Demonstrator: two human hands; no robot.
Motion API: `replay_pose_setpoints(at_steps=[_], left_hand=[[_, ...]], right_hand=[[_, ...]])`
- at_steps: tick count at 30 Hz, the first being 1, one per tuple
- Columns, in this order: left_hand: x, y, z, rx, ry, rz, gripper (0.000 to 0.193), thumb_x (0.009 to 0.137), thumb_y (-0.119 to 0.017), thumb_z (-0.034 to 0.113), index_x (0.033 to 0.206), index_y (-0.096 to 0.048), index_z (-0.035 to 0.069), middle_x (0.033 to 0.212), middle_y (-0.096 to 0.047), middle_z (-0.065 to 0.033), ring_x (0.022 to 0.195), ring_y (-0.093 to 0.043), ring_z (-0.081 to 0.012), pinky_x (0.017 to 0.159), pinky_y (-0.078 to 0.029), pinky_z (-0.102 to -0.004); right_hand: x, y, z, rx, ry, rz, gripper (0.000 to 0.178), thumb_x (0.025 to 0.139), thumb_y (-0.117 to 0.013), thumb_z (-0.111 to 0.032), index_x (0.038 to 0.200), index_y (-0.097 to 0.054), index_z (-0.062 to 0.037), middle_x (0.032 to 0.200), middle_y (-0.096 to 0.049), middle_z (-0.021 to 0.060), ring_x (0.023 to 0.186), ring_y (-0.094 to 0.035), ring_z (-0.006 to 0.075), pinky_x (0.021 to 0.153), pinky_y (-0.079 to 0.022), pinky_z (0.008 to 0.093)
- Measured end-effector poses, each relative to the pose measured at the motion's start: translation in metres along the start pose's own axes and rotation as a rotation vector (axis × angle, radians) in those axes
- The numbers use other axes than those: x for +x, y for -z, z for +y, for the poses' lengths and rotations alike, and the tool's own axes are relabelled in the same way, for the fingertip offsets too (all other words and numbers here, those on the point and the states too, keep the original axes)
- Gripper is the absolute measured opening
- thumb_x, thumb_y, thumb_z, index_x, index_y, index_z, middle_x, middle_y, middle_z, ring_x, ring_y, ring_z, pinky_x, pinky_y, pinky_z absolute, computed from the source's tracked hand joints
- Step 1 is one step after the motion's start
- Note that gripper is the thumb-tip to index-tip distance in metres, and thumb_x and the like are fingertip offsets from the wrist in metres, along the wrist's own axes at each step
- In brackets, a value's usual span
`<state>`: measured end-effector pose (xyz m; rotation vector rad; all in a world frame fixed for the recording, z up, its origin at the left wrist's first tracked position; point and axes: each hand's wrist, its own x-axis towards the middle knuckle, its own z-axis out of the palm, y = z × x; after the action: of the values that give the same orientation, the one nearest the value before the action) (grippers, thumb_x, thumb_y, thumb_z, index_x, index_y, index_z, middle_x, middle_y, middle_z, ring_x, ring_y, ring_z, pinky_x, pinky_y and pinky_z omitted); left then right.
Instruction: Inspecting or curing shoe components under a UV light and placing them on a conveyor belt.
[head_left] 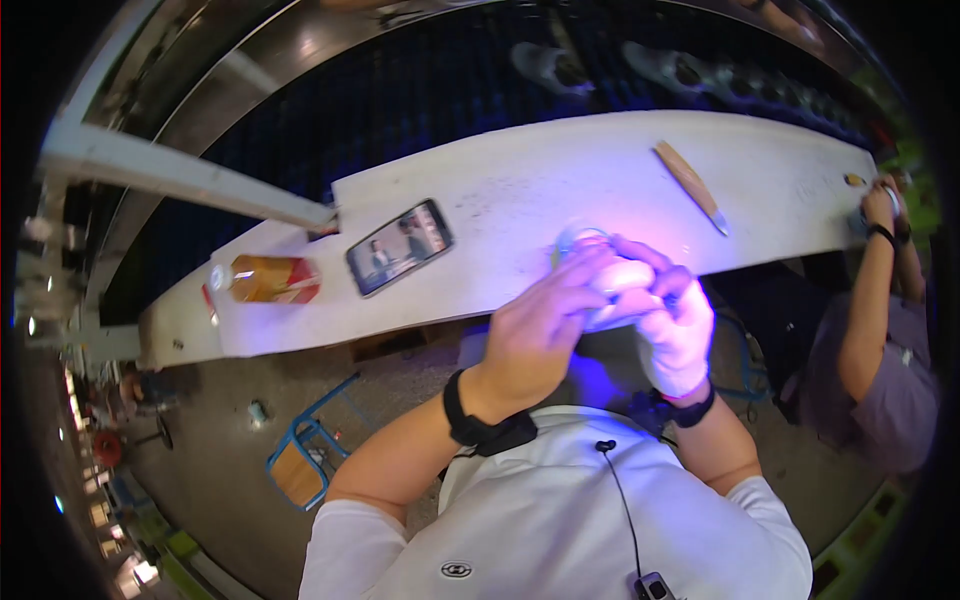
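Note:
Both of my hands meet over the near edge of the white table, around a small rounded pale object (625,277) washed in violet light. My left hand (535,335) is bare and curls its fingers over the object from the left. On the right side, my right hand (678,325), with white cloth covering much of it, closes around the same object. The object's kind cannot be made out in the glare. Just beyond my left fingertips shows a clear round rim (578,237), partly hidden by the hand. Farther off lies a wooden-handled tool with a pale pointed tip (690,185).
Left of my hands, a phone (400,248) lies on the white table (520,180), its screen lit. A bottle of amber drink (270,279) lies beyond it, near a metal bar (190,170). A blue-framed stool (300,460) stands below. At right sits another person (870,380).

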<state>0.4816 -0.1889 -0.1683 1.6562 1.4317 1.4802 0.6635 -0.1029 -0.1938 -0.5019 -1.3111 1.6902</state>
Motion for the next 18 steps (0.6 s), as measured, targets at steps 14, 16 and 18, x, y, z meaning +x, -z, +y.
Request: replay_pose_setpoints(at_steps=[14,16,18], left_hand=[[-0.043,-0.033,-0.006,-0.406,0.128,0.231,0.036,0.101,-0.075,0.016,0.113,-0.043,0.005,0.146,-0.056,-0.0392,0.146,-0.050,-0.0445,0.124,-0.032,-0.0546],[-0.043,-0.031,-0.003,-0.413,0.154,0.224,0.035,0.101,-0.075,0.013,0.112,-0.043,0.005,0.145,-0.057,-0.0385,0.146,-0.050,-0.0443,0.124,-0.031,-0.0556],[-0.046,-0.029,-0.006,-0.426,0.138,0.222,0.035,0.100,-0.076,0.010,0.112,-0.043,0.005,0.145,-0.057,-0.0382,0.146,-0.050,-0.0443,0.124,-0.031,-0.0558]], right_hand=[[-0.019,-0.015,0.015,-0.033,0.106,-0.021,0.033,0.090,-0.085,-0.009,0.104,-0.056,-0.0028,0.144,-0.062,0.0306,0.136,-0.060,0.0388,0.113,-0.049,0.0513],[-0.018,-0.014,0.015,-0.051,0.119,-0.020,0.034,0.089,-0.085,-0.009,0.103,-0.056,-0.0028,0.144,-0.062,0.0307,0.136,-0.061,0.0386,0.113,-0.049,0.0515],[-0.018,-0.013,0.015,-0.116,0.130,-0.052,0.033,0.088,-0.086,-0.010,0.100,-0.056,-0.0035,0.140,-0.065,0.0305,0.134,-0.062,0.0411,0.112,-0.049,0.0519]])
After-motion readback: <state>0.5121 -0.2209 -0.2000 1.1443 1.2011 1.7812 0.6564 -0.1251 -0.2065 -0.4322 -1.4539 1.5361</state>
